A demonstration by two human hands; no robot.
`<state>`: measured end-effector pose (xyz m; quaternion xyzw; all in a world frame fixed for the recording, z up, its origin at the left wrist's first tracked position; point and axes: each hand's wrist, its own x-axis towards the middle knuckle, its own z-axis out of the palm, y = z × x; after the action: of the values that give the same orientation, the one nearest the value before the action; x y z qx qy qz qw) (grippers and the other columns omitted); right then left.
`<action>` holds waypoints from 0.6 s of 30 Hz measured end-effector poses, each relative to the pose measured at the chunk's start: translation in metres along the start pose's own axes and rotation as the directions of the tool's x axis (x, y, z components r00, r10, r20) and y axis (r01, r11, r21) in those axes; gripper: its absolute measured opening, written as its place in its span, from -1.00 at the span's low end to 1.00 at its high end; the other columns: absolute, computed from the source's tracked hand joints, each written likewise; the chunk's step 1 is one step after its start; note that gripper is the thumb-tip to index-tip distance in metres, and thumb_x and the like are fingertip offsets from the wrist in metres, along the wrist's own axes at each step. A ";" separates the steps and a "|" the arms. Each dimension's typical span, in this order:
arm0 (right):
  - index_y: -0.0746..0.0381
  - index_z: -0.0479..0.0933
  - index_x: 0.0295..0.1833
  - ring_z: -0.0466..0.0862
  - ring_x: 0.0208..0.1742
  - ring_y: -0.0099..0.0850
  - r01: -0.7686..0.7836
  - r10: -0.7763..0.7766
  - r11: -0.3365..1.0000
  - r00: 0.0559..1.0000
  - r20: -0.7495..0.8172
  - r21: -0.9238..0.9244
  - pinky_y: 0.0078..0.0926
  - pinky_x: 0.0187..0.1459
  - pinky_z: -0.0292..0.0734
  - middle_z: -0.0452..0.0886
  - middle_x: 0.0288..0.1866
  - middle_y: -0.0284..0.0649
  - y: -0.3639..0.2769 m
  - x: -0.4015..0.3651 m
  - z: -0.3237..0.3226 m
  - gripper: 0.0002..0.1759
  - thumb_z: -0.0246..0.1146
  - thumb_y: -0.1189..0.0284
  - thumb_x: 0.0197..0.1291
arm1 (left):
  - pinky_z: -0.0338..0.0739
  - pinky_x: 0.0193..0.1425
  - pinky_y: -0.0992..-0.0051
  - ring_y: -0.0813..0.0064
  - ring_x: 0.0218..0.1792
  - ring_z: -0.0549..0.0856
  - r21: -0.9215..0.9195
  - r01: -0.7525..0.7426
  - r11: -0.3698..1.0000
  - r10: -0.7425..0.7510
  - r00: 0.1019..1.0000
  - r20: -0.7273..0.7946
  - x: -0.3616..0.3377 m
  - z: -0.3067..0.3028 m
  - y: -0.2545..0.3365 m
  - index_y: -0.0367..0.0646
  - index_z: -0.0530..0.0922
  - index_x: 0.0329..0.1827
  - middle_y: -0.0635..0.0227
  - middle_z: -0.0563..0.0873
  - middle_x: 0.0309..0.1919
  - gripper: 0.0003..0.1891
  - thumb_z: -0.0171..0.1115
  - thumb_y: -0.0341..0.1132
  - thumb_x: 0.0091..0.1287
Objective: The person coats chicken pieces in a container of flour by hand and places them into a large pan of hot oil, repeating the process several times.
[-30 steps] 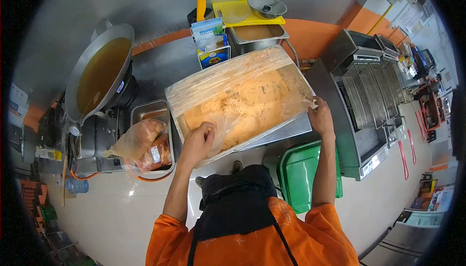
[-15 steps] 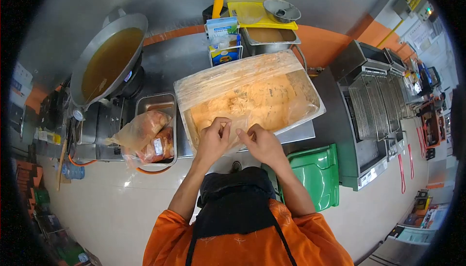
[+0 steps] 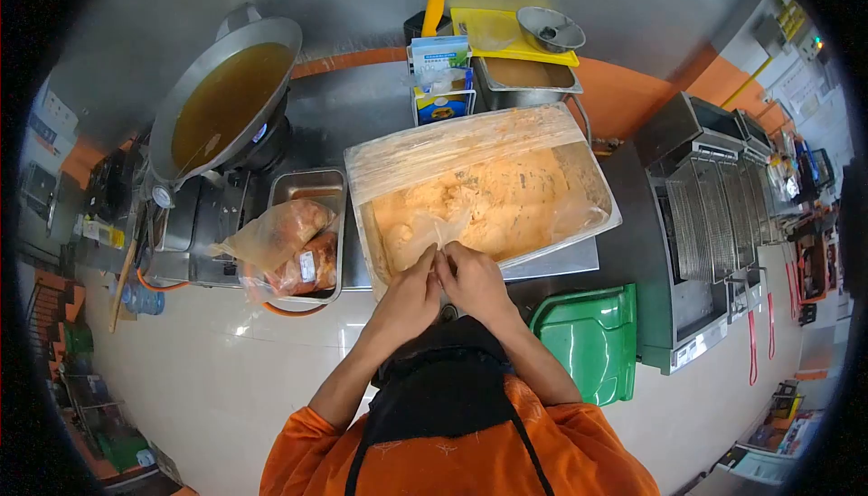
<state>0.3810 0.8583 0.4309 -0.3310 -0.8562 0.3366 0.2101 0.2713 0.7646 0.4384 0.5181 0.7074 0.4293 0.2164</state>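
My left hand (image 3: 409, 304) and my right hand (image 3: 476, 285) meet at the near edge of a large tray (image 3: 365, 247). Both are closed, fingertips pinching a thin clear plastic sheet (image 3: 441, 226) that spreads over the orange-tinted powder (image 3: 493, 187) in the tray. Whether the sheet is a bag or a glove I cannot tell. Clear film (image 3: 452, 163) covers the far strip of the tray. More crumpled clear plastic (image 3: 579, 214) lies at its right end.
Left of the tray, a steel pan (image 3: 340, 190) holds bagged meat (image 3: 287, 241). A wok (image 3: 226, 98) of brownish liquid sits over a lit burner. Behind stand sachets (image 3: 441, 57), a yellow lid (image 3: 484, 30) and a bowl (image 3: 550, 30). Fryer baskets (image 3: 719, 211) and a green lid (image 3: 586, 342) are rightward.
My hands have come closer together and drawn slightly toward my body, with the plastic pinched between them. The whole scene has shifted a little right and down in view.
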 end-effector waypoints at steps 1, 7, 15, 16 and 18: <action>0.33 0.46 -0.31 0.65 -0.39 0.01 0.006 -0.006 1.000 1.000 0.001 0.001 -0.09 -0.37 0.52 0.62 -0.42 0.06 0.000 0.000 0.001 -0.80 0.15 0.39 0.25 | 0.51 -0.08 0.37 0.18 -0.28 0.66 -0.066 0.164 0.984 -0.156 0.981 0.112 0.005 0.006 -0.011 -0.31 0.50 -0.03 0.05 0.64 -0.33 -0.77 0.00 -0.46 0.29; 0.33 0.49 -0.28 0.64 -0.39 0.00 0.045 -0.044 0.998 0.999 0.012 -0.042 -0.14 -0.37 0.52 0.62 -0.42 0.04 0.007 -0.006 -0.009 -0.80 0.15 0.39 0.26 | 0.49 -0.11 0.57 0.54 -0.21 0.58 -0.478 0.630 0.612 -0.292 0.742 0.604 0.045 0.018 -0.052 -0.29 0.50 0.06 0.29 0.61 -0.24 -0.67 -0.07 -0.54 0.25; 0.36 0.54 -0.26 0.43 -0.55 -0.60 -0.089 0.049 0.894 0.994 0.103 0.440 -0.52 -0.48 0.37 0.51 -0.59 -0.27 0.030 -0.015 -0.003 -0.83 0.22 0.44 0.26 | 0.48 -0.13 0.49 0.54 -0.16 0.57 -0.650 0.528 0.547 -0.402 0.846 0.350 0.079 0.063 -0.029 -0.22 0.54 0.09 0.41 0.63 -0.15 -0.65 0.06 -0.16 0.41; 0.36 0.54 -0.26 0.43 -0.55 -0.60 -0.092 0.058 0.894 0.994 0.091 0.438 -0.52 -0.48 0.37 0.51 -0.59 -0.27 0.029 -0.015 -0.001 -0.83 0.22 0.44 0.26 | 0.49 -0.08 0.44 0.51 -0.08 0.58 -0.562 0.479 0.674 -0.432 0.873 0.226 0.086 0.066 -0.025 -0.23 0.50 0.20 0.38 0.64 -0.08 -0.54 0.05 -0.05 0.44; 0.35 0.54 -0.25 0.44 -0.53 -0.60 -0.071 0.043 0.900 0.996 0.074 0.429 -0.53 -0.47 0.38 0.52 -0.57 -0.29 0.024 -0.015 0.003 -0.83 0.22 0.43 0.27 | 0.46 0.05 0.42 0.44 0.03 0.56 -0.345 0.383 0.857 -0.320 0.920 0.228 0.112 0.076 -0.061 -0.22 0.44 0.27 0.33 0.61 0.05 -0.49 -0.01 0.00 0.45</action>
<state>0.4004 0.8599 0.4097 -0.2905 -0.7565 0.5339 0.2414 0.2539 0.8906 0.3618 0.3608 0.6725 0.4683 0.4453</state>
